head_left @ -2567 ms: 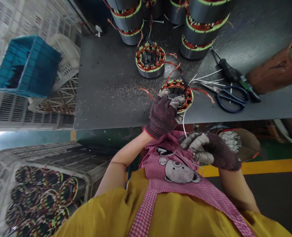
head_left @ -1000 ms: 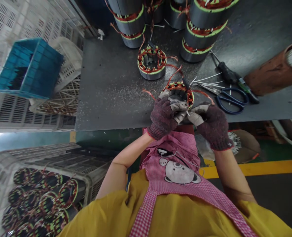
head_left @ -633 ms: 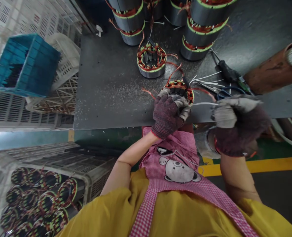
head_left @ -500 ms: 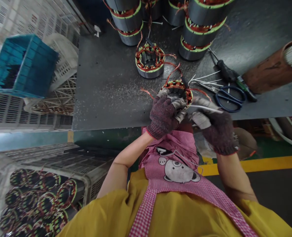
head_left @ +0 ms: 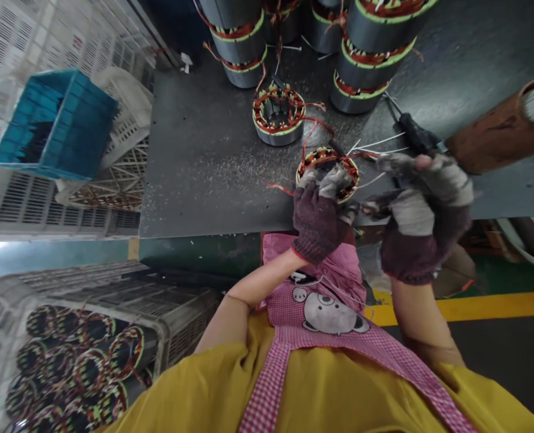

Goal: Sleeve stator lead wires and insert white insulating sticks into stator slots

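Note:
A ring-shaped stator with copper windings (head_left: 325,157) rests near the table's front edge. My gloved left hand (head_left: 321,207) is closed on its near rim. To its right is my gloved right hand (head_left: 423,210), held over the blue scissors, which it mostly hides; its fingers are bent and blurred, and what they hold, if anything, cannot be made out. Thin white ties (head_left: 379,144) lie between the stator and a black-handled tool (head_left: 415,133). A second stator (head_left: 279,117) stands behind, joined by copper wires.
Stacked stators (head_left: 368,57) stand at the back. A rust-brown tube (head_left: 492,129) holding white strands is at the right. On the left are a blue bin (head_left: 75,129) and a crate (head_left: 159,343) full of stators.
My right hand has moved right, away from the stator and over the scissors. The long white tie beside it no longer shows across its fingers. My left hand stays on the stator.

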`<state>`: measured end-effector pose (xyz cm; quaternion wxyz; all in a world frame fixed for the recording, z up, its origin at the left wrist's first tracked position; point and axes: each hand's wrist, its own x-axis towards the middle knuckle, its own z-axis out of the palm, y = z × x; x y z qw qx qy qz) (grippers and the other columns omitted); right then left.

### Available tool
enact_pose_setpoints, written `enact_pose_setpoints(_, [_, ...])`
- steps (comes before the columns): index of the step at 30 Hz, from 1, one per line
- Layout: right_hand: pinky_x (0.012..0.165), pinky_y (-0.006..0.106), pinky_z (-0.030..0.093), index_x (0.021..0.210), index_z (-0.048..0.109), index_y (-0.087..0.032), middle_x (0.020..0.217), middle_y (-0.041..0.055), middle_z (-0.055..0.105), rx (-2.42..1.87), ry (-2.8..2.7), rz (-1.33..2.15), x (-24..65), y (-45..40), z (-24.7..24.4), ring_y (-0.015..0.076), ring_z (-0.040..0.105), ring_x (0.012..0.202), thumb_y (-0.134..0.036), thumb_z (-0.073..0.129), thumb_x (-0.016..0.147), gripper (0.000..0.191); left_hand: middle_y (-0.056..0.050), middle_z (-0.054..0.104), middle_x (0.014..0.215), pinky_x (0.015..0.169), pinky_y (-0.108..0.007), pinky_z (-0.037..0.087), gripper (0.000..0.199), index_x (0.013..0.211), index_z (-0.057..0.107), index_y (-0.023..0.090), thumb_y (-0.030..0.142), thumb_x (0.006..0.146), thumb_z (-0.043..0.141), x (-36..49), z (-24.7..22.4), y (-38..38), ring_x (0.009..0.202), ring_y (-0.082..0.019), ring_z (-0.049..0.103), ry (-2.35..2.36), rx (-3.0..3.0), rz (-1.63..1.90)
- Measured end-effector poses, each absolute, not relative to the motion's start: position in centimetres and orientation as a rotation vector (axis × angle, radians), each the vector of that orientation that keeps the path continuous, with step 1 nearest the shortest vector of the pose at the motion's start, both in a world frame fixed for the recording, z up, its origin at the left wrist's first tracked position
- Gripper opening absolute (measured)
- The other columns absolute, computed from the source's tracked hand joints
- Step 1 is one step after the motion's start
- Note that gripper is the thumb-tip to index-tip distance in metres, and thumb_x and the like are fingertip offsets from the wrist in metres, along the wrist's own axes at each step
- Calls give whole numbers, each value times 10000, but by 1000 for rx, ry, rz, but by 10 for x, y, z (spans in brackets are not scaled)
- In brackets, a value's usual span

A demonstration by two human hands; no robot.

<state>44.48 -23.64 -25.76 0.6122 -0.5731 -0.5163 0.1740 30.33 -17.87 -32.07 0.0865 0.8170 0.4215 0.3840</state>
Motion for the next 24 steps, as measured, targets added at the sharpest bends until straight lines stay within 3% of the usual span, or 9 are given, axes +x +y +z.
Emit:
enact_pose_setpoints(2, [1223,626,554,1492,701,-445,1510,28,738,-1373,-1375,280,448,-241,-259,354,688,1431,-385,623,1079,425,-213,715,1522,1361,-609,430,518,1523,549,186,458,1092,640,297,-316,-189,1535,-336,620,1195,2408,1199])
enact_pose_setpoints(6, [1181,666,576,1403,772,-316,1501,85,751,-1491,-1557,351,447,-236,-280,394,705,1380,-239,648,1009,420,-159,759,1474,1382,-632,398,383,1445,610,233,429,1116,601,265,-299,-168,1473,-296,680,1020,2524,1108])
enact_pose_setpoints(9, [1181,609,582,1214,817,-348,1385,72,795,-1394,-1507,425,446,-226,-293,357,723,1327,-217,670,997,293,-71,809,1401,1405,-594,374,250,1303,704,293,366,1126,543,245,-283,-119,1421,-238,716,617,2744,911])
enact_pose_setpoints(12, [1097,575,621,1070,805,-324,1258,67,825,-1317,-1484,398,447,-219,-297,329,760,1233,-244,658,1000,182,-20,844,1321,1399,-525,400,260,1194,747,329,290,1116,502,238,-268,-77,1328,-189,762,157,2750,695])
enact_pose_setpoints(16, [1081,581,623,1044,790,-277,1264,78,824,-1307,-1405,379,450,-220,-303,330,774,1216,-265,696,980,113,-46,860,1228,1400,-500,407,194,1116,736,304,301,1098,543,236,-265,-67,1257,-184,788,162,2623,509])
enact_pose_setpoints(20, [1117,593,599,1185,794,-278,1344,98,797,-1337,-1194,232,466,-226,-316,334,747,1267,-228,754,967,228,-65,850,1135,1383,-590,419,161,1053,673,275,431,1020,663,237,-293,-91,1195,-245,810,377,2702,722])
enact_pose_setpoints(24, [1119,578,593,1162,789,-257,1272,102,793,-1384,-1076,-31,507,-224,-327,318,750,1231,-209,775,951,217,-103,839,1065,1186,-647,611,169,1074,644,246,391,1009,701,245,-322,-121,1121,-298,830,608,2780,1126])
